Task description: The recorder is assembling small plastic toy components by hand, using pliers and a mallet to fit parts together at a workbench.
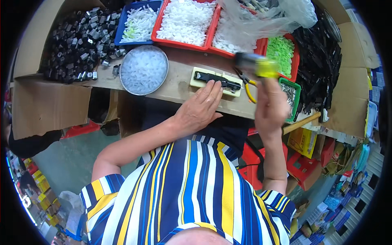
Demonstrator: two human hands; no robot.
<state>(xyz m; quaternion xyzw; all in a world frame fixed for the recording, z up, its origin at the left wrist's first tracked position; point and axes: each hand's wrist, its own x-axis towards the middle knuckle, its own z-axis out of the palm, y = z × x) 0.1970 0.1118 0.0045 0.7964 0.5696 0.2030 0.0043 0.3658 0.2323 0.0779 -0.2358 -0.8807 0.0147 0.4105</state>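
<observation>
Our left hand [201, 107] lies flat and unclenched, fingertips resting on the near edge of one pale fixture block [216, 81], which carries a single black part [216, 80] along its top; the part sits just beyond our fingers, touching or nearly so. Our right hand [270, 107] is raised and clenched around one yellow-headed tool [256, 65], blurred, which hangs above and to the right of the block, apart from it. One pair of yellow-handled pliers [247, 86] lies just right of the block. Farther out we count one round metal tin [143, 70] of clear pieces, one blue tray [138, 22], three red trays [185, 20] and one small green bin [290, 93]. A heap of dark metal parts [75, 43] fills the cardboard box at left.
</observation>
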